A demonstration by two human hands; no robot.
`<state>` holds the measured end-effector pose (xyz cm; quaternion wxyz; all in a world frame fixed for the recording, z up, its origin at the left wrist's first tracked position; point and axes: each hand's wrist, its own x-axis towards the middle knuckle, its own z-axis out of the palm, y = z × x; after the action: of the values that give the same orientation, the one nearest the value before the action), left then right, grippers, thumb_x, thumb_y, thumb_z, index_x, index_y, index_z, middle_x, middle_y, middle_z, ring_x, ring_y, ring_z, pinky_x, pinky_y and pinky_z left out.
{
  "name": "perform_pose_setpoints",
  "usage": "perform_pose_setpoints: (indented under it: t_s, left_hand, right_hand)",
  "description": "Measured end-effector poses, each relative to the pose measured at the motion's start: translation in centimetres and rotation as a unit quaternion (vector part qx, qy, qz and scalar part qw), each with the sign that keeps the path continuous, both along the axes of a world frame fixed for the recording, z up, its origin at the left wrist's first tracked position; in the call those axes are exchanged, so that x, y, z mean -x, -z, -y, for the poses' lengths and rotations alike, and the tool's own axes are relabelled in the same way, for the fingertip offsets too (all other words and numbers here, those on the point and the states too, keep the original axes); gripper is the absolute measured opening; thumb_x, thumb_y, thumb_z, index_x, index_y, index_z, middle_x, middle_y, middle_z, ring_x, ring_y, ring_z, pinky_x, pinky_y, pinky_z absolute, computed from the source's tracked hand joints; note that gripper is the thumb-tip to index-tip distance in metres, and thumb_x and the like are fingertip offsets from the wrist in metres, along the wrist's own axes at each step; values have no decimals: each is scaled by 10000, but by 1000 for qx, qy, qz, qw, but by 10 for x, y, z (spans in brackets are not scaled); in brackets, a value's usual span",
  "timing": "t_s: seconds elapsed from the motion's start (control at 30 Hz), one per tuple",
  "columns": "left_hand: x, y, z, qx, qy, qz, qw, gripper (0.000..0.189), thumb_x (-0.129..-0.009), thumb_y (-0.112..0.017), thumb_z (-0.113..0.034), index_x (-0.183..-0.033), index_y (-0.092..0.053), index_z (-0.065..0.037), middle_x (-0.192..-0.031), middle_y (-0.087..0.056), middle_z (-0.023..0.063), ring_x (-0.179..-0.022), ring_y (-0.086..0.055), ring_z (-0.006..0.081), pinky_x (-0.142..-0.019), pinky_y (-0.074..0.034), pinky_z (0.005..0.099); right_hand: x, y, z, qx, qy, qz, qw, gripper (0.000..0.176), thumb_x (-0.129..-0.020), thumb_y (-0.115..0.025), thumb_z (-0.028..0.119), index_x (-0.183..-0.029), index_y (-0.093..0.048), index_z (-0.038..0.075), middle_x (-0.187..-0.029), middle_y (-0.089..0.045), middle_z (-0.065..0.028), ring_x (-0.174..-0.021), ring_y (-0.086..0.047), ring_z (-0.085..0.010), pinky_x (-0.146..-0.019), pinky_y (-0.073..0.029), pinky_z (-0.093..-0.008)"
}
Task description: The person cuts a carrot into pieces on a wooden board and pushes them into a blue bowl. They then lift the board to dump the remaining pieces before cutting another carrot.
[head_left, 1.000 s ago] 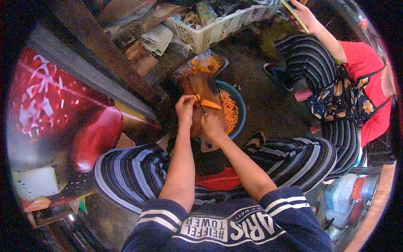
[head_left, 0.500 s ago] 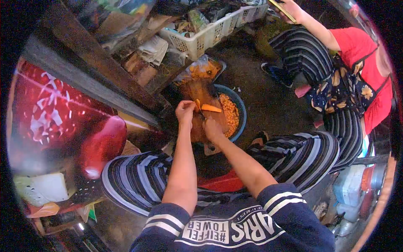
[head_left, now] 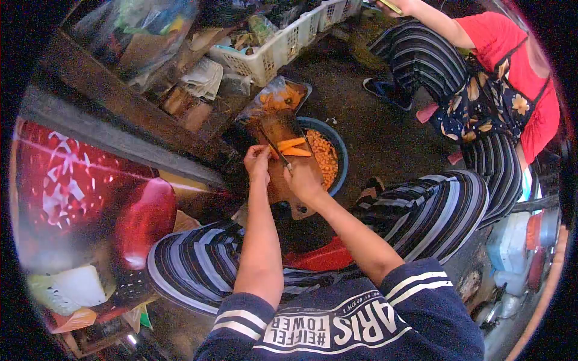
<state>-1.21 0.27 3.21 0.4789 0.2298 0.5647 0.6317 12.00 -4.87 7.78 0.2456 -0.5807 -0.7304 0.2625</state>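
My right hand (head_left: pixel 303 178) is closed round the handle of a knife (head_left: pixel 273 139), whose dark blade points up and left over a wooden cutting board (head_left: pixel 280 188). Just left of the blade, my left hand (head_left: pixel 257 159) pinches a small orange carrot piece (head_left: pixel 274 153), mostly hidden by the fingers. Two long carrot pieces (head_left: pixel 295 151) lie on the board to the right of the knife. The board rests partly over a blue basin (head_left: pixel 343 157) that holds many small diced orange pieces (head_left: pixel 325 157).
Beyond the board is a tray (head_left: pixel 308 91) with orange pieces and clear plastic. A white basket (head_left: pixel 263 65) stands at the back. Another person in a red top (head_left: pixel 503 42) sits at the right. A dark wooden beam (head_left: pixel 132 96) runs along the left.
The knife blade now shows clearly, pointing up-left, with two long carrot pieces apart on its right. The whole view has shifted slightly.
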Motion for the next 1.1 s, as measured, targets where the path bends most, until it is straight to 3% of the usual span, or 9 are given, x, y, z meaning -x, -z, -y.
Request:
perform_pose_setpoints:
  t_s: [0.1, 0.2, 0.27, 0.37, 0.47, 0.57, 0.77, 0.9, 1.1]
  left_hand:
    - [2, 2, 1, 9, -6, 16, 1000, 112, -739, -640, -37, -752, -528, -43, -706, -538, 26, -642, -507, 117, -595, -430, 255]
    - [14, 34, -8, 12, -10, -79, 997, 108, -746, -638, -53, -756, -530, -51, -741, -520, 18, -675, -479, 125, -632, -404, 272]
    - [15, 34, -8, 26, 4, -54, 998, 108, -749, -636, -63, -758, -529, -60, -761, -500, 8, -701, -452, 126, -656, -382, 286]
    - [16, 43, -12, 15, -5, -119, 993, 112, -754, -611, -19, -806, -535, -83, -737, -560, 14, -664, -530, 118, -587, -427, 240]
    - [13, 32, -10, -4, 4, -99, 995, 105, -756, -615, -31, -798, -535, -84, -734, -552, 12, -642, -519, 113, -564, -421, 241]
    - [8, 21, -6, -21, 2, -78, 997, 107, -734, -634, -35, -761, -532, -53, -720, -537, 20, -642, -478, 115, -614, -392, 272]
    - [11, 20, -9, 21, 0, -97, 995, 125, -723, -626, 11, -727, -520, -54, -682, -551, 20, -642, -504, 102, -595, -410, 239]
    - [-1, -3, -1, -20, 10, -61, 998, 137, -719, -639, 2, -708, -515, -55, -680, -560, 30, -633, -507, 105, -582, -418, 249]
    - [2, 1, -4, 8, -12, -101, 995, 128, -718, -643, -12, -715, -522, -51, -697, -567, 40, -616, -526, 121, -571, -438, 259]
  right_hand:
    - [3, -3, 4, 38, 26, 4, 999, 310, -827, -497, 272, -760, -591, -16, -713, -593, -243, -673, -591, -388, -621, -476, -459]
    - [1, -26, 8, 16, -39, 79, 996, 333, -837, -478, 282, -782, -602, -22, -733, -598, -246, -679, -592, -399, -630, -479, -466]
    - [6, -18, 1, 117, 2, 24, 993, 366, -846, -454, 292, -804, -617, -33, -764, -598, -258, -720, -592, -404, -665, -480, -470]
    - [9, -11, 2, 95, 28, 7, 995, 371, -849, -440, 289, -844, -615, -38, -796, -594, -268, -751, -588, -406, -693, -474, -479]
    - [8, -6, 0, 109, 12, 25, 994, 351, -849, -436, 276, -863, -599, -35, -810, -593, -268, -771, -586, -406, -704, -470, -482]
    - [9, -13, 0, 130, 36, 29, 990, 340, -849, -435, 269, -879, -589, -33, -818, -591, -269, -771, -584, -411, -705, -468, -485]
    - [14, -9, -2, 119, 27, 35, 992, 324, -846, -441, 262, -879, -567, -35, -815, -600, -251, -764, -590, -407, -692, -473, -478]
    - [16, -3, -4, 124, 39, 51, 990, 309, -847, -440, 253, -881, -553, -33, -818, -605, -238, -767, -595, -397, -688, -477, -471]
    - [11, -9, -4, 55, -56, 86, 993, 295, -847, -447, 241, -893, -551, -31, -835, -606, -234, -784, -598, -385, -692, -480, -461]
